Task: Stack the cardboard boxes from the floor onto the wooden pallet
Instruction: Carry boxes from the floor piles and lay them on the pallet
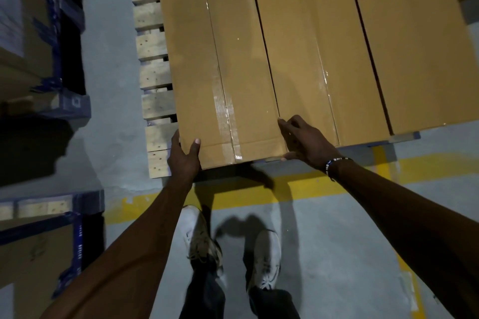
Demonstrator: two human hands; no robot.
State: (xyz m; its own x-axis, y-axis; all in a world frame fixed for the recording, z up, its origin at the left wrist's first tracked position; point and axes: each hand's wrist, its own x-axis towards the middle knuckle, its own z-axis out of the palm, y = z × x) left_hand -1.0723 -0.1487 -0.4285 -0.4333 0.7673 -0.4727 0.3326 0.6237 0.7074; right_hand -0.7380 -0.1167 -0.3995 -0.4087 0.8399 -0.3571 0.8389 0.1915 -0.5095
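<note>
My left hand [184,156] has its grip on the near left corner of the long box [220,72], thumb curled up over the top face and fingers round the side. My right hand [302,140] takes the near right corner of the same box: fingers lie bent along its right edge, at the seam with the neighbouring box [311,54], and the thumb hooks under the bottom edge. A beaded bracelet [334,163] sits on that wrist. The box lies flat, lengthwise away from me, taped down its middle, the leftmost of a row of like boxes on the wooden pallet [153,75]. Its near end sticks out slightly past the others. Pallet slats show bare to its left. Beneath me is grey floor [337,241] with a yellow line [246,194], and my two pale shoes [267,259]. Blue-edged pallets with more cartons [28,41] stand to the left.
</note>
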